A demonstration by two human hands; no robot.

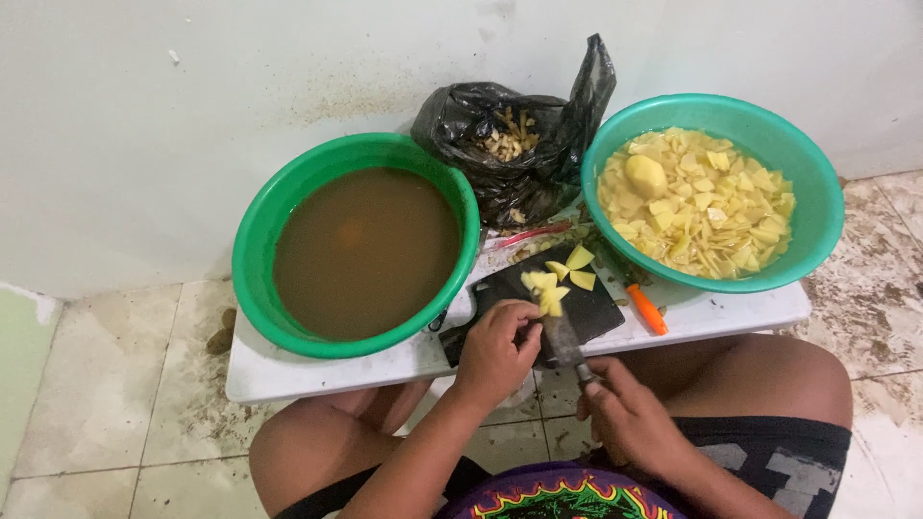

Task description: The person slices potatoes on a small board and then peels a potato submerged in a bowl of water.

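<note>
R hand is shut tight on the knife handle. L hand presses curled fingers on potato bits on the black board, mid front edge of the white table. Bowl w/ brown water sits left, bowl w/ cut potato right, black bag at back.

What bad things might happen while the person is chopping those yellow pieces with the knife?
The left hand rests right beside the knife held by the right hand, so fingers might get nicked. The bowl of brown water fills most of the small white table, so a bump may spill it. Cut yellow pieces lie near the black cutting board edge and might slide off.
</note>
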